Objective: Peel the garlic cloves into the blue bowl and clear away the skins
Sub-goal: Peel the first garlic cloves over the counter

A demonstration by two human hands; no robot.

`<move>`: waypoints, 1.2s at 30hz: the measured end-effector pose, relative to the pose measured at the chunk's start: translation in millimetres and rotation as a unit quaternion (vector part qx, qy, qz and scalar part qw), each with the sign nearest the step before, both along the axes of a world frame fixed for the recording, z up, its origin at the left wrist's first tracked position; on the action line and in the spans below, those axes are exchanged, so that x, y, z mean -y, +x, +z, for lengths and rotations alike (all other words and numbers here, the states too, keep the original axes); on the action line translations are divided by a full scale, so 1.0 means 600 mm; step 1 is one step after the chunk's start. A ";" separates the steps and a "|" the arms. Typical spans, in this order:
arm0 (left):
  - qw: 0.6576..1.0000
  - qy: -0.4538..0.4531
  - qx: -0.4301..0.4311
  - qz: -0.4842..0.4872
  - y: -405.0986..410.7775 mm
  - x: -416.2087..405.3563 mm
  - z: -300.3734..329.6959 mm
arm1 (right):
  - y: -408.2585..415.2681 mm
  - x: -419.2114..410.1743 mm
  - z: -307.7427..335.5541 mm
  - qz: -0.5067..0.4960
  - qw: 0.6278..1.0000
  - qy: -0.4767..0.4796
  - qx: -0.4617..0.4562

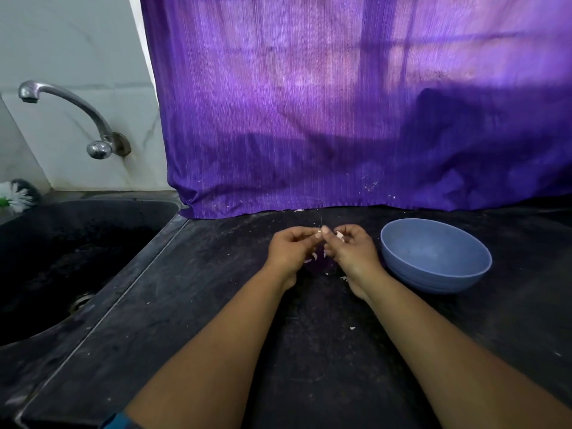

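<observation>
Both my hands meet over the dark counter, fingertips together around a small garlic clove (320, 232). My left hand (289, 252) pinches it from the left and my right hand (351, 253) pinches it from the right, with a pale piece (340, 235) showing between its curled fingers. Bits of garlic skin (313, 257) lie on the counter under my hands. The blue bowl (435, 258) stands just right of my right hand; what I see of its inside is bare.
A black sink (71, 258) with a metal tap (71, 113) lies to the left, past the counter's edge. A purple cloth (340, 119) hangs behind the counter. Small skin flakes (352, 328) are scattered on the dark counter (216, 305).
</observation>
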State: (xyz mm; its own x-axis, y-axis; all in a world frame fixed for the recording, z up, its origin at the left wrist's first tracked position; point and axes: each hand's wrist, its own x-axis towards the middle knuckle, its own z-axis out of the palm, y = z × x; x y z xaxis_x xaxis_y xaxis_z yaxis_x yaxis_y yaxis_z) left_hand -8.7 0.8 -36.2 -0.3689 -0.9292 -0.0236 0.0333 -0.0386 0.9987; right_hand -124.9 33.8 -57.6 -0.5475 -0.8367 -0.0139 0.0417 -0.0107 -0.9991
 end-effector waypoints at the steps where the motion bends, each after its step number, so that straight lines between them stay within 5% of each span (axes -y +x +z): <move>1: 1.000 0.006 -0.006 -0.006 0.002 0.000 0.002 | 0.000 -0.001 -0.001 0.013 1.000 0.003 -0.019; 12: 0.999 -0.013 0.012 -0.043 0.015 0.003 0.011 | -0.013 -0.009 0.005 0.039 0.999 0.011 0.003; 17: 0.939 -0.189 0.288 0.006 0.018 0.013 -0.002 | -0.011 -0.017 0.015 -0.018 0.949 0.065 -0.308; 23: 0.918 -0.204 0.341 -0.009 0.018 0.014 -0.001 | -0.012 -0.020 0.013 0.011 0.925 0.109 -0.364; 30: 0.938 -0.184 0.290 0.033 0.017 0.020 -0.001 | -0.004 -0.007 0.020 0.022 0.970 0.102 -0.219; 36: 0.988 -0.095 0.109 0.053 0.011 0.011 0.001 | 0.004 -0.016 0.029 0.088 0.996 0.002 0.016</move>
